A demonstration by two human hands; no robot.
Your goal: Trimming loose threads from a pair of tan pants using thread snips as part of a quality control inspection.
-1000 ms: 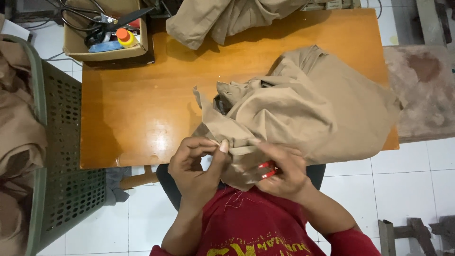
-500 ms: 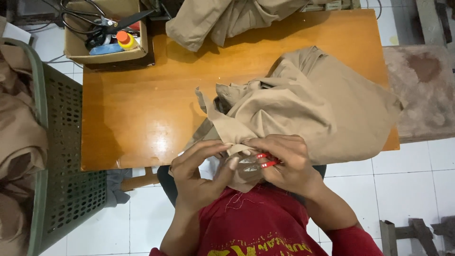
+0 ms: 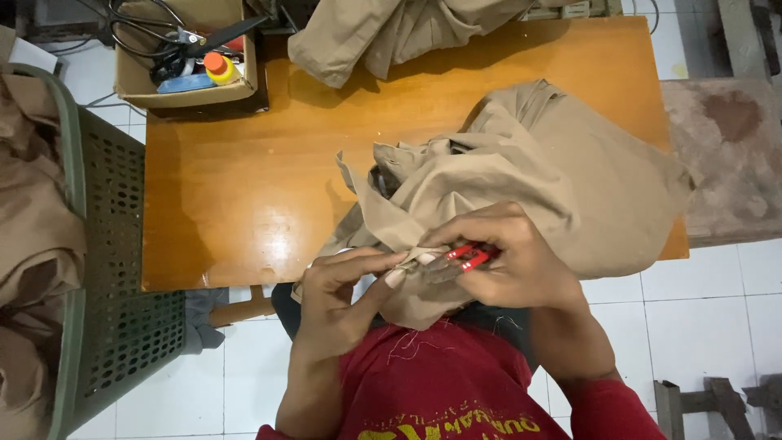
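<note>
Spreading across most of what I see is the orange-brown wooden bench (image 3: 244,187), and on its near right part lies the big tan garment (image 3: 562,179) I am working on, bunched up and hanging over the near edge toward my lap. At the far edge a second tan garment (image 3: 391,33) is heaped, well apart from mine. To my left stands a green plastic basket (image 3: 114,269) with a perforated wall, stuffed with more tan cloth (image 3: 32,228). In the far left corner of the bench sits an open cardboard box (image 3: 138,81), plain brown and rectangular; inside it are black-handled scissors (image 3: 171,33) and a small yellow bottle with an orange cap (image 3: 218,67), beside something flat and blue.

My left hand (image 3: 342,293) has its grip pinched on a folded edge of the tan garment, thumb and forefinger pressed on the cloth just off the bench edge. My right hand (image 3: 521,261) has its grip clenched around small red thread snips (image 3: 466,257), whose dark tip meets the same fold, just beside my left fingertips (image 3: 397,277). Loose pale threads (image 3: 415,342) cling to my red shirt (image 3: 440,383).
</note>
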